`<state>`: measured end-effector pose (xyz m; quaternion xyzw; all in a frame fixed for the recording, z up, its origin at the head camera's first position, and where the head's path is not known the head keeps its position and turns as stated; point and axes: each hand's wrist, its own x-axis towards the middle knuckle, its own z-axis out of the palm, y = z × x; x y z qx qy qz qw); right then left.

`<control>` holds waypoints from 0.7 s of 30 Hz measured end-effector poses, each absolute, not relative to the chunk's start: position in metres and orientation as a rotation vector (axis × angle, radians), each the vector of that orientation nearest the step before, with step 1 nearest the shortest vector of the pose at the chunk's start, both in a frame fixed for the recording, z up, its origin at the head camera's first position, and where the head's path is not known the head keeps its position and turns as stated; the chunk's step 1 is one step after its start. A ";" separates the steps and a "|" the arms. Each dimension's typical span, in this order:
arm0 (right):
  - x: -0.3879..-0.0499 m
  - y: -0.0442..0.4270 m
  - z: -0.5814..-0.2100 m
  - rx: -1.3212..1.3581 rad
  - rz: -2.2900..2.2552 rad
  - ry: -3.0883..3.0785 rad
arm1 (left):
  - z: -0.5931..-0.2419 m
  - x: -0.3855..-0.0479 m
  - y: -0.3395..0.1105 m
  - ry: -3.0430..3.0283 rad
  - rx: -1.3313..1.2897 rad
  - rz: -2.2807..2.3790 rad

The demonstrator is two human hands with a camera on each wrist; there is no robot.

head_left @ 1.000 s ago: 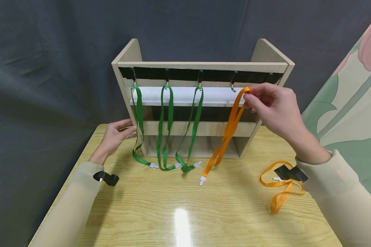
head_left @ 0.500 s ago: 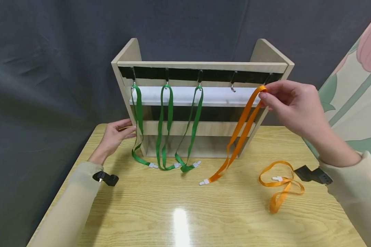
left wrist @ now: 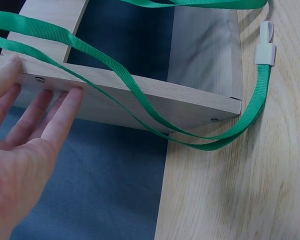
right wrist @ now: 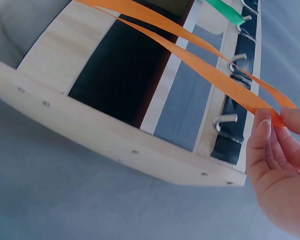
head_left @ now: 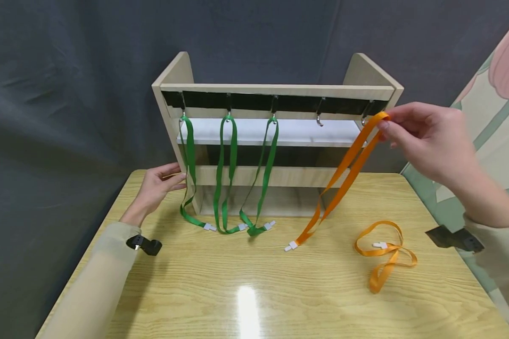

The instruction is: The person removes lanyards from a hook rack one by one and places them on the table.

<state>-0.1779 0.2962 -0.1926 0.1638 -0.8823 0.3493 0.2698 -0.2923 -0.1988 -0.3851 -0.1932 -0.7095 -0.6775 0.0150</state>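
My right hand [head_left: 441,141] pinches the top loop of an orange lanyard [head_left: 351,178] between thumb and fingertips, just right of the rightmost hook [head_left: 363,121]. The loop is off the hook; its white clip [head_left: 291,246] trails down left near the tabletop. In the right wrist view, the bare rightmost hook [right wrist: 225,120] sits close beside the fingers. My left hand [head_left: 157,188] touches the left side panel of a wooden shelf rack [head_left: 275,176] with extended fingers, the thumb near its front edge. Green lanyards [head_left: 190,146] hang from the three left hooks. The fourth hook [head_left: 319,121] is bare.
A second orange lanyard [head_left: 377,282] lies loosely coiled on the wooden table [head_left: 186,292], front right of the rack. Clips of the green lanyards hang low at the rack's front. A dark curtain [head_left: 254,37] stands behind, with a flower-patterned cloth [head_left: 504,141] at the right.
My right hand has carried the orange lanyard rightward and slightly up, past the fourth hook to beside the rightmost one. The left hand has stayed at the rack's side.
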 end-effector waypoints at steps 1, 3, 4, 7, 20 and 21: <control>-0.178 0.298 -0.192 0.433 0.951 -2.381 | -0.385 -0.292 -0.199 -2.211 -0.601 -2.103; -0.177 0.302 -0.189 0.407 0.957 -2.391 | -0.385 -0.292 -0.199 -2.212 -0.602 -2.101; -0.177 0.304 -0.188 0.395 0.957 -2.395 | -0.385 -0.292 -0.199 -2.212 -0.600 -2.100; -0.176 0.309 -0.184 0.368 0.972 -2.395 | -0.385 -0.292 -0.198 -2.213 -0.598 -2.097; -0.175 0.327 -0.171 0.313 1.019 -2.336 | -0.385 -0.292 -0.199 -2.209 -0.618 -2.092; -0.175 0.327 -0.170 0.312 1.015 -2.331 | -0.385 -0.292 -0.199 -2.211 -0.617 -2.091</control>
